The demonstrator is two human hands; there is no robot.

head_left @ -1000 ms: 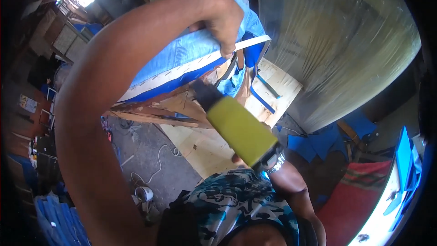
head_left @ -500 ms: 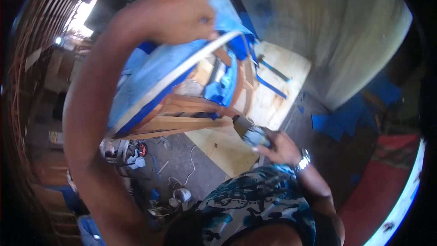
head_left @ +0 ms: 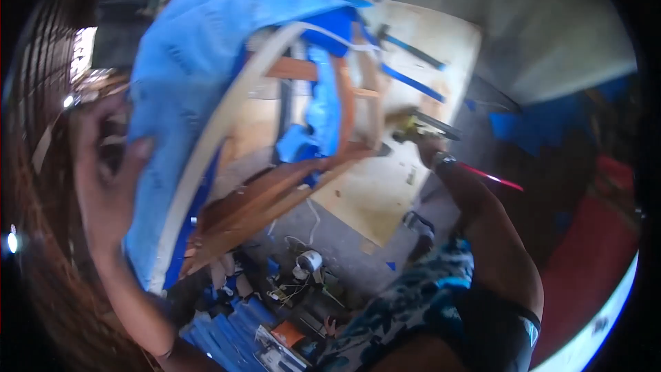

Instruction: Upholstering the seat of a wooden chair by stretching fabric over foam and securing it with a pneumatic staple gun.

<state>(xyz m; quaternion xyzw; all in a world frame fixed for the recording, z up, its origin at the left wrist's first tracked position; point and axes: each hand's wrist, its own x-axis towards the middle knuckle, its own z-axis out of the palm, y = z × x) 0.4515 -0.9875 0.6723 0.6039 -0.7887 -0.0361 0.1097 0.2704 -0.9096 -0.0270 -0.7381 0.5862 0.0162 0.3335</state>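
Observation:
A wooden furniture frame (head_left: 275, 189), partly covered in light blue fabric (head_left: 186, 62), stands tilted in front of me. A cream strip (head_left: 227, 107) runs along the fabric's edge. At the fabric's left side is my left hand (head_left: 107, 179), its thumb touching the cloth and its curved fingers apart. My right hand (head_left: 428, 148) is beyond the frame, low over a pale board (head_left: 385, 186). It is closed round a dark elongated tool (head_left: 439, 126) with a yellowish part; blur hides the tool's exact kind and some fingers.
On the board lie a hammer (head_left: 413, 52) and a blue strip (head_left: 413, 84). Blue scraps (head_left: 533, 124) are on the floor at right, near a red cloth-like surface (head_left: 585, 255). A white pot-like container (head_left: 308, 262) and folded blue fabric (head_left: 234, 331) lie below the frame.
My left hand has come down from the top of the fabric to its left side. My right hand has moved forward from near my body to over the board. The view has shifted.

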